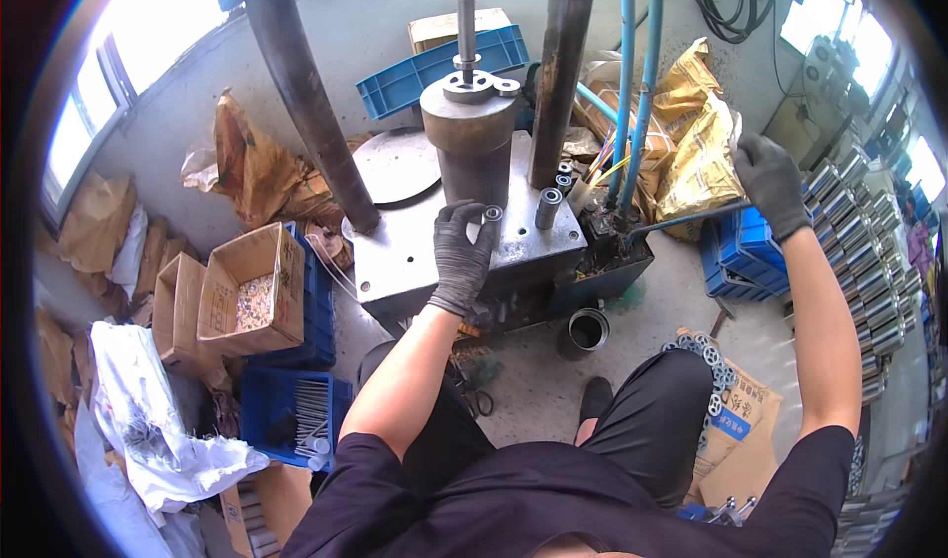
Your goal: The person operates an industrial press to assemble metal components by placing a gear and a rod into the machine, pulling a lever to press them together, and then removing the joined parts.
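Observation:
My left hand [461, 254], in a dark grey glove, is at the front of the press's metal table [380, 274]. Its fingers are closed round a small ring-shaped metal sleeve [492, 214]. Behind it stands a large metal cylinder [472, 148], topped by a flat piece with holes [481, 88] and an upright rod [466, 15]. Out to the right, my gloved right hand [773, 183] is closed at the end of a long dark lever [691, 217]; its grip is partly hidden. A short metal sleeve [549, 208] stands on the table's right side.
Thick posts [314, 104] rise either side of the cylinder. Left are a carton [252, 291] and a blue bin of rods [296, 415]. A dark pot [585, 333] stands on the floor. Blue crates [746, 252] and stacked shiny cylinders [869, 262] are on the right.

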{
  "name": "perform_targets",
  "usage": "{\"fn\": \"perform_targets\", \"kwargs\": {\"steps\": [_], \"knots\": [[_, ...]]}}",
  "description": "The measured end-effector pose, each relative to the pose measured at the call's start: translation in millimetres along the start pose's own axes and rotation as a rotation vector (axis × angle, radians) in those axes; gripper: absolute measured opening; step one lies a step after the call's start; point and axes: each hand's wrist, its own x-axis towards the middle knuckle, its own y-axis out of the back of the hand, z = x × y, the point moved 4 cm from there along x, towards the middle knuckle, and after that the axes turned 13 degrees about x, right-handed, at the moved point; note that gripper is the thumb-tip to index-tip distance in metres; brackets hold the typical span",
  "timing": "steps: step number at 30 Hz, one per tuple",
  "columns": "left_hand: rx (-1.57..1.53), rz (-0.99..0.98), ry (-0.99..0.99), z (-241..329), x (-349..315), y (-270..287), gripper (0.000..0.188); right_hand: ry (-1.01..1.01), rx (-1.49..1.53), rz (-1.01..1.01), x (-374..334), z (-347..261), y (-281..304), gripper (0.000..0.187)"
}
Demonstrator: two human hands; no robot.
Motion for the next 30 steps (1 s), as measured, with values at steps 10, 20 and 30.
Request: {"fn": "perform_targets", "kwargs": {"steps": [10, 20, 30], "knots": [[0.097, -0.050, -0.049, -3, 3, -15, 0.006, 0.312, 0.095, -0.188, -152, -85, 36, 0.014], [-0.094, 0.090, -0.070, 3, -5, 8, 0.015, 0.470, 0.688, -0.225, -134, -216, -56, 0.024], [-0.823, -0.635, 0.376, 46, -81, -9, 0.043, 0.131, 1.026, -0.197, -159, -221, -162, 0.037]]}}
